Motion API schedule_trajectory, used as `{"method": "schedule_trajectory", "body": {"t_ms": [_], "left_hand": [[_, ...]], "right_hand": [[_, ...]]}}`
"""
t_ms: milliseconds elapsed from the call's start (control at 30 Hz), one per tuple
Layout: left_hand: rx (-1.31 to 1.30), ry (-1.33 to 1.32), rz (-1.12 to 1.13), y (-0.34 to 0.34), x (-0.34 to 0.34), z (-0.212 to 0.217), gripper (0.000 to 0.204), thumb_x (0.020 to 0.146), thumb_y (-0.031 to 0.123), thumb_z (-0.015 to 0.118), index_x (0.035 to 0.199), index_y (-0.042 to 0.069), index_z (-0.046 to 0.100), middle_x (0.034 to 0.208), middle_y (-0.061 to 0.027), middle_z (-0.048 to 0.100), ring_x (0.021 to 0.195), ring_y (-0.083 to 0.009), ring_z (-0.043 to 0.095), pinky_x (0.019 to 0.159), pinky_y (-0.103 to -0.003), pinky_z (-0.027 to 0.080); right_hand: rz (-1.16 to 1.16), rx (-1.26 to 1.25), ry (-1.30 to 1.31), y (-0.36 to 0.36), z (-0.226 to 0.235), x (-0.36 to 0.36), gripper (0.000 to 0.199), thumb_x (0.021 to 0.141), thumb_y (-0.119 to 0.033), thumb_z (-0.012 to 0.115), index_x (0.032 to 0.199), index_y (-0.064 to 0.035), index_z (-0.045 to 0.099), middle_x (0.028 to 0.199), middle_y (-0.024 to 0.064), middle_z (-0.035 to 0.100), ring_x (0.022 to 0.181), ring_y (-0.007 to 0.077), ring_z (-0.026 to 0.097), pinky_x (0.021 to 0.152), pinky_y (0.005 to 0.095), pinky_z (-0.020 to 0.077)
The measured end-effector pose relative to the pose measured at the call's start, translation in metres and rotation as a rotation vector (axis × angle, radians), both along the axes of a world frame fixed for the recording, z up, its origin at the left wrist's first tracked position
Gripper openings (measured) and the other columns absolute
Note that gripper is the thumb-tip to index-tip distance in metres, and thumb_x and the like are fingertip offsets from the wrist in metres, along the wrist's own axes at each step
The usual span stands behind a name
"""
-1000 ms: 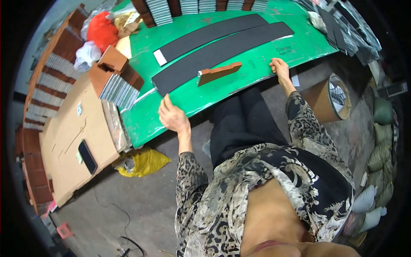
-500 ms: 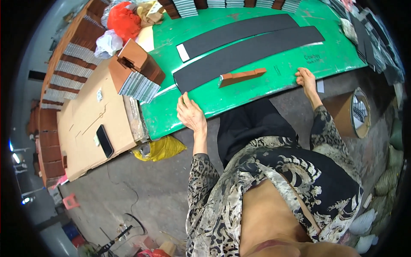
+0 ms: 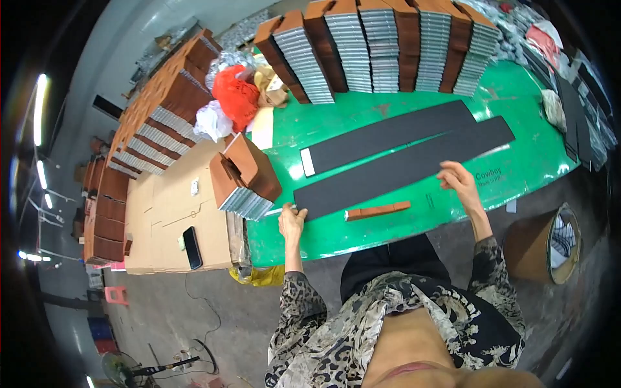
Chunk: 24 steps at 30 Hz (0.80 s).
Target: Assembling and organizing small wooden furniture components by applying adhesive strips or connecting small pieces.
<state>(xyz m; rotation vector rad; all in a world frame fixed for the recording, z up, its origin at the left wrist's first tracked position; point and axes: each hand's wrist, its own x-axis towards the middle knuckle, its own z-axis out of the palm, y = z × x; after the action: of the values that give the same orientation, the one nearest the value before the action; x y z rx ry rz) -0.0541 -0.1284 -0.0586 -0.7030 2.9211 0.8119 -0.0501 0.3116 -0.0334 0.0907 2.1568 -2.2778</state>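
A long black strip [image 3: 401, 168] lies flat across the green table, with a second black strip [image 3: 388, 137], pale at its left end, just beyond it. My left hand [image 3: 293, 223] is closed at the nearer strip's left end, thumb and fingertips pinched on its corner. Above the strip's near edge, towards its right end, hovers my right hand [image 3: 460, 186]. Its fingers are curled together, and whether anything is between them is hidden. Between my hands, a slim brown piece [image 3: 378, 211] with a silvery end lies near the table's front edge.
Stacks of brown pieces with silvery edges [image 3: 352, 48] line the back. A smaller stack [image 3: 246, 178] stands left, near red and white plastic bags [image 3: 234, 97]. A black phone [image 3: 192, 248] lies on cardboard [image 3: 155, 226]. Right of me stands a brown bin [image 3: 533, 242].
The view has tilted up, bringing more of the back stacks into sight. My right hand has moved from the table's front edge inward over the near strip. My left hand stays at the strip's left end.
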Motion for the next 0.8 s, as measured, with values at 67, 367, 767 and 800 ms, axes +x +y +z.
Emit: {"method": "schedule_trajectory", "body": {"t_ms": [67, 367, 767, 800], "left_hand": [[0.019, -0.019, 0.002, -0.002, -0.001, 0.003, 0.054, 0.070, 0.027, 0.074, 0.113, 0.001, 0.055, 0.094, -0.0127, 0.065, 0.090, -0.0288, 0.062, 0.079, -0.040, 0.048], [0.962, 0.206, 0.191, -0.015, -0.002, -0.003, 0.019, 0.085, 0.019, 0.061, 0.098, 0.006, 0.064, 0.082, 0.0010, 0.060, 0.072, -0.0089, 0.052, 0.062, -0.025, 0.040], [1.374, 0.383, 0.103, 0.022, 0.003, 0.056, 0.015, 0.090, 0.012, 0.055, 0.100, 0.001, 0.059, 0.085, 0.0004, 0.059, 0.069, -0.0054, 0.053, 0.060, -0.021, 0.043], [1.382, 0.381, 0.106, 0.022, 0.005, 0.053, 0.015, 0.090, 0.012, 0.055, 0.100, 0.001, 0.059, 0.085, 0.0004, 0.059, 0.069, -0.0054, 0.053, 0.060, -0.021, 0.043]], "right_hand": [[0.260, 0.149, 0.155, -0.028, 0.048, -0.040, 0.031, 0.091, -0.016, 0.052, 0.120, -0.0037, 0.050, 0.090, 0.0050, 0.062, 0.076, 0.0106, 0.057, 0.070, 0.0241, 0.0473], [0.708, 0.041, 0.105, -0.187, 0.092, -0.113, 0.027, 0.092, -0.017, 0.051, 0.114, -0.0023, 0.055, 0.094, 0.0055, 0.062, 0.080, 0.0098, 0.058, 0.072, 0.0246, 0.0490], [0.822, 0.359, -0.090, -0.265, 0.060, -0.086, 0.027, 0.089, -0.028, 0.058, 0.095, -0.0017, 0.059, 0.077, 0.0009, 0.056, 0.068, 0.0078, 0.056, 0.058, 0.0217, 0.0498], [0.810, 0.385, -0.073, -0.266, 0.061, -0.084, 0.030, 0.087, -0.033, 0.060, 0.088, -0.0036, 0.057, 0.073, 0.0003, 0.054, 0.066, 0.0071, 0.055, 0.055, 0.0215, 0.0492]]}}
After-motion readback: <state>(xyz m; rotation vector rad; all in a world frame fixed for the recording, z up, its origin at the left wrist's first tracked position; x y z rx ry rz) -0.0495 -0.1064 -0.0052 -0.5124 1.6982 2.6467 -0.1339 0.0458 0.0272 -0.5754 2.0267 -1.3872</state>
